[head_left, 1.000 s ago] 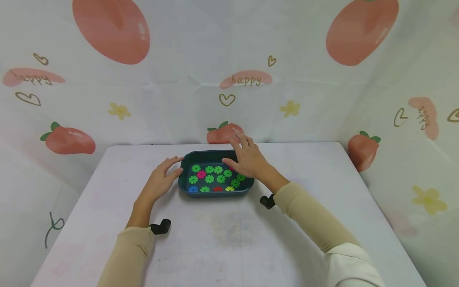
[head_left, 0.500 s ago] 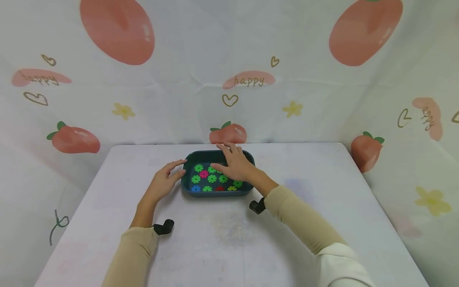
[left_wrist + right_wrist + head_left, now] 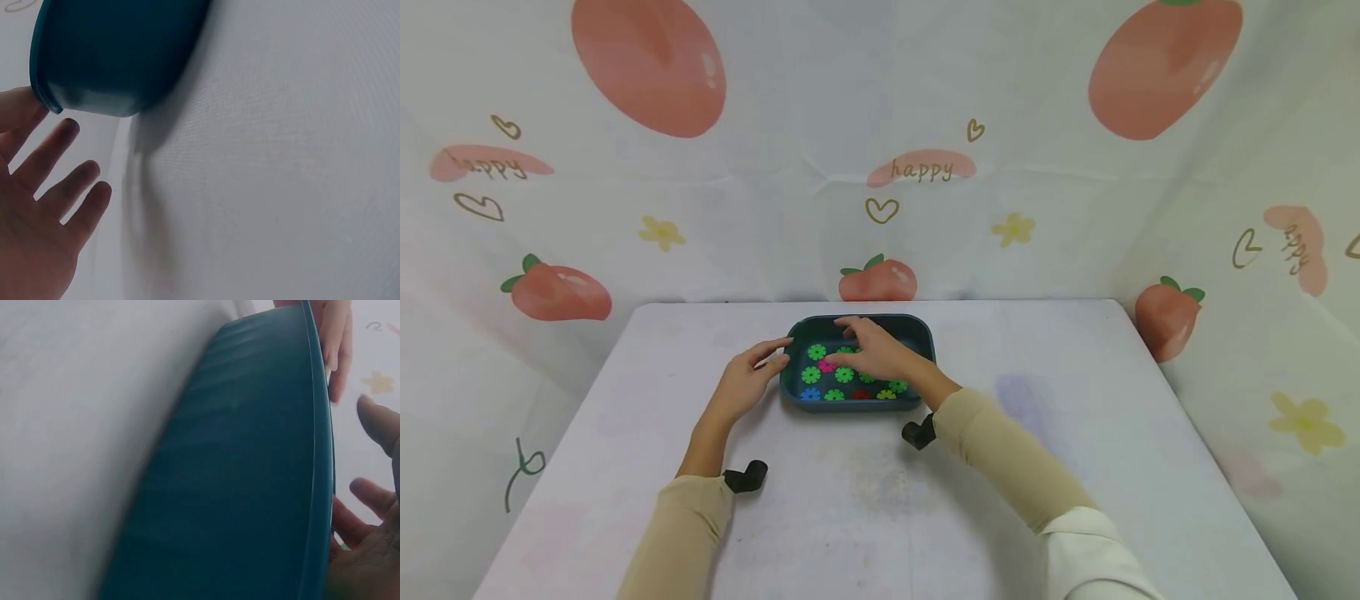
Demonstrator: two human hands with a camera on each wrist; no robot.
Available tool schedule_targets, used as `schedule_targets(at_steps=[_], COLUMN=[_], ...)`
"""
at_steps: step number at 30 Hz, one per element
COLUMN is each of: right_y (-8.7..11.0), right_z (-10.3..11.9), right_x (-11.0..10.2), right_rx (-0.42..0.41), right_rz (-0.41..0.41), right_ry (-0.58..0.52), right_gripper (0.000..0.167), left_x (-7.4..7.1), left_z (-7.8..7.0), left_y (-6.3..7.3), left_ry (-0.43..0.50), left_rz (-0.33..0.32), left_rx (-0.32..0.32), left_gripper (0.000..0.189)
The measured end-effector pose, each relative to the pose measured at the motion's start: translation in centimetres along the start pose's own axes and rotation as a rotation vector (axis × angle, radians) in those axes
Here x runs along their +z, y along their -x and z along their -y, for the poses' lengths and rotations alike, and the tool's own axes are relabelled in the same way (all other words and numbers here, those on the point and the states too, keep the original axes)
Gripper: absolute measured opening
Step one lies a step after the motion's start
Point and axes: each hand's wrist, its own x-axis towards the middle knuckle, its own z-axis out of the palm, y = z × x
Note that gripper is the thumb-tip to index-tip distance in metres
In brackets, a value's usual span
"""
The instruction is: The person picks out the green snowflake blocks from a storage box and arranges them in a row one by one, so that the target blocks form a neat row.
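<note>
A dark teal tray (image 3: 857, 406) stands on the white table, also visible as a teal wall (image 3: 250, 444) in the right wrist view. Flat notched discs lie inside: several green discs (image 3: 817, 352), a blue disc (image 3: 810, 394), a pink disc (image 3: 825, 366), a red disc and a yellow disc (image 3: 887, 394). My left hand (image 3: 745, 385) touches the tray's left rim with its fingertips; its other fingers spread beside the wall in the left wrist view. Over the tray's middle my right hand (image 3: 880, 354) hovers, fingers apart and slightly bent, hiding some discs. I see nothing held in it.
The white table (image 3: 865, 517) has a faint stain in front of the tray. Behind it hangs a cloth (image 3: 760, 225) printed with fruit, hearts and flowers. Black wrist cameras (image 3: 747, 477) sit on both wrists.
My right hand has moved left and lower, from the tray's right end to over its middle. The left hand stays at the left rim. The head view has shifted slightly.
</note>
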Motion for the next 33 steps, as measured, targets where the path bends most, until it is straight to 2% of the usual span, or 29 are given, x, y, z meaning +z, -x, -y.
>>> schedule_targets(at_steps=[6,11,18,25,33], right_y=[-1.0,-1.9,-3.3,-4.0,-4.4], right_z=[0.6,0.8,1.5,1.7,1.5], right_x=[0.6,1.2,2.8,3.8,4.4], right_rx=[-0.016,-0.026,-0.021,-0.007,0.001], right_rz=[0.061,0.096,0.133,0.128,0.111], right_ry=[0.0,0.006,-0.026,0.006,0.024], right_gripper=[0.069,0.059,0.054,0.052,0.044], left_x=[0.0,-0.2,-0.4,-0.3,0.0], left_z=[0.0,0.0,0.7,1.2,1.3], left_y=[0.1,0.2,0.3,0.2,0.0], left_ry=[0.055,0.123,0.199,0.28,0.321], left_rz=[0.006,0.041,0.069,0.086,0.097], left_rx=[-0.008,-0.012,-0.014,-0.01,0.0], left_gripper=[0.045,0.047,0.051,0.052,0.052])
